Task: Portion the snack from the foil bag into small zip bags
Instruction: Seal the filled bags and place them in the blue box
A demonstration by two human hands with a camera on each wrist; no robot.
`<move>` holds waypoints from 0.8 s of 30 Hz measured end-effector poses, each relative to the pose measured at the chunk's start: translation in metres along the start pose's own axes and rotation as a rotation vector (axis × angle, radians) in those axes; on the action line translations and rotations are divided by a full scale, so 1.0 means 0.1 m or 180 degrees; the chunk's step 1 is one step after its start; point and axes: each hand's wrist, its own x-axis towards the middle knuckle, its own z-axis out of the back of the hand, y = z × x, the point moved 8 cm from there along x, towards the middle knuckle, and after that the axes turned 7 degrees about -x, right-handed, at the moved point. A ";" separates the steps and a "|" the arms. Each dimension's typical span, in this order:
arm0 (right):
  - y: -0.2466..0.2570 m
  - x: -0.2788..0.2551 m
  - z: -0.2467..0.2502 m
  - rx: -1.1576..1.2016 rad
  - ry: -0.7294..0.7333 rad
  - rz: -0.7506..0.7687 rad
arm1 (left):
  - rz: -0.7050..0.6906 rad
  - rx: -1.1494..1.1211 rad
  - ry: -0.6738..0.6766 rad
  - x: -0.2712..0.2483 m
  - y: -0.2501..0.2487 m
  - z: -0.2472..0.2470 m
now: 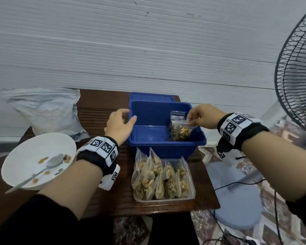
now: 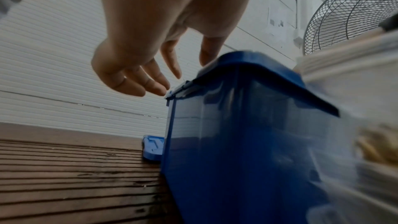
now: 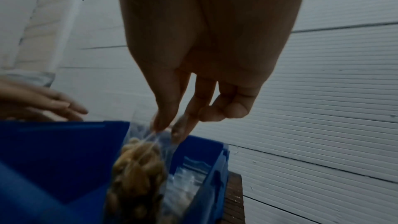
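Observation:
My right hand [image 1: 191, 121] pinches the top edge of a small zip bag [image 1: 180, 132] filled with nuts, holding it inside the blue plastic bin [image 1: 166, 144] at its right end. In the right wrist view the thumb and forefinger [image 3: 163, 122] pinch the clear bag [image 3: 137, 168] above the bin [image 3: 53, 151]. Behind it in the bin stands another small zip bag [image 1: 177, 116]. My left hand [image 1: 125, 119] hovers with relaxed fingers over the bin's left rim [image 2: 247, 64], holding nothing. The foil bag [image 1: 46, 110] lies crumpled at the back left.
A clear tray [image 1: 166, 198] packed with several filled zip bags sits in front of the bin. A white bowl [image 1: 25, 151] with a spoon [image 1: 48, 165] and a few crumbs is at the left. A blue lid [image 1: 148, 97] lies behind the bin. A standing fan [image 1: 297, 85] is at the right.

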 end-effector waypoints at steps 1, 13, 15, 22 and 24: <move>0.03 0.04 -0.05 -0.0179 0.0108 0.0043 | -0.0014 0.0043 -0.0010 0.03 -0.01 -0.02; 0.14 0.38 -0.35 -0.1353 0.0805 0.0250 | -0.0270 0.0436 0.0154 0.10 -0.03 -0.20; 0.16 0.43 -0.38 -0.1511 0.0856 0.0252 | -0.0263 0.0393 0.0139 0.09 -0.03 -0.20; 0.19 0.54 -0.55 -0.1963 0.1055 0.0256 | -0.0204 0.0347 0.0091 0.06 -0.03 -0.18; 0.20 0.54 -0.60 -0.2063 0.1091 0.0270 | -0.0173 0.0362 0.0081 0.04 -0.04 -0.18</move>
